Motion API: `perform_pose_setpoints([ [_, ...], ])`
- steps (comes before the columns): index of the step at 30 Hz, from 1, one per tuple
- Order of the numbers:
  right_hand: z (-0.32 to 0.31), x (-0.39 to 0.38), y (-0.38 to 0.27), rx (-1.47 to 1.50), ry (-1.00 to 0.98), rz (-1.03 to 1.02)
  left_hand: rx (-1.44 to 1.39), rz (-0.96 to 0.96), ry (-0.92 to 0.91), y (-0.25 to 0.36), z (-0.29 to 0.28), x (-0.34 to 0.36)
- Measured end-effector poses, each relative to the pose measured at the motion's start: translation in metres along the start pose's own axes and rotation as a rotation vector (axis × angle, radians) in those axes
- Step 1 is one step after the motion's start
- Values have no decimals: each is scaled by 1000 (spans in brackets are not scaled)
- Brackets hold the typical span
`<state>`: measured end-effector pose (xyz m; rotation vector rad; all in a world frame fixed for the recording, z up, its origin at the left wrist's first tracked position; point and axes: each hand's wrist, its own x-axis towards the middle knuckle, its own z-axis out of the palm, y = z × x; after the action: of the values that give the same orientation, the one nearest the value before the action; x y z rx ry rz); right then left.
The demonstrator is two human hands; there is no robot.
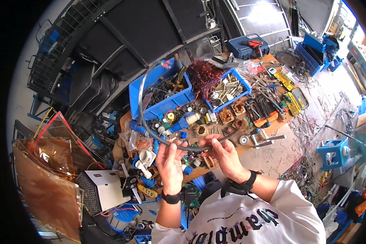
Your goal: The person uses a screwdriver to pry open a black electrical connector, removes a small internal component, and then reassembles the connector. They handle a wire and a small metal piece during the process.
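At a cluttered workshop table (268, 134), my left hand (169, 162) and right hand (225, 156) pinch a black hose (191, 148), fingers closed round it, its slack arcing toward eleven o'clock over a blue bin (158, 95).

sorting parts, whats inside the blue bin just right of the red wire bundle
The blue bin holds a loose heap of pale metal pieces, probably bolts or fittings; they are too small to tell apart. The red wire bundle overlaps its left end, and the heap hides the bin's floor.
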<state>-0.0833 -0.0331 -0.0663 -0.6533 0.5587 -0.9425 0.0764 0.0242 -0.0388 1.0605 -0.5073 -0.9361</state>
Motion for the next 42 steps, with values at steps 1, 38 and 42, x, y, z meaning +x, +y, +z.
perform_pose_setpoints([
  [1,-5,-1,-12,-18,-36,-2,-35,-28,17,-2,6,-7],
  [38,-76,-83,-166,-458,-291,-336,117,140,-77,70,18,-83],
  [42,-79,-85,-167,-384,-275,-318,105,147,-109,72,20,-83],
])
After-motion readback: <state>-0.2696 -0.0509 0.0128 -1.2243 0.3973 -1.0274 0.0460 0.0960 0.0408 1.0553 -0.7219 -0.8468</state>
